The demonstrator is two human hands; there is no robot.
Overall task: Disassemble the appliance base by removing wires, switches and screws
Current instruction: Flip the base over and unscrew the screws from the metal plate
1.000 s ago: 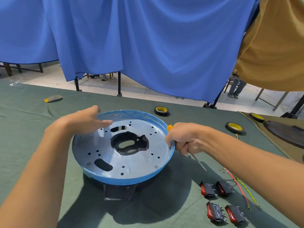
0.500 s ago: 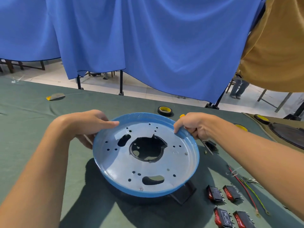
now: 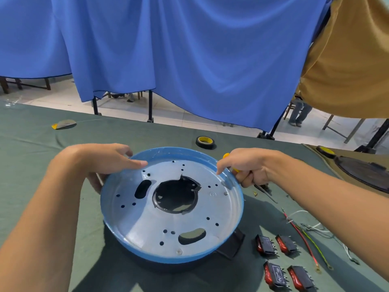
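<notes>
Mostly stripped: four switches [image 3: 284,262] and wires [image 3: 305,239] lie on the bench [image 3: 31,165] at 4 o'clock. Base [image 3: 172,207] centre; left hand [image 3: 105,161] grips its rim at 10, right hand [image 3: 246,167] fisted on screwdriver [image 3: 264,191]. Two screws [image 3: 179,252] seem left.

Workshop; cloth-covered bench [image 3: 42,157]; tape roll [image 3: 205,141]; curtain partitions [image 3: 179,60]
</notes>
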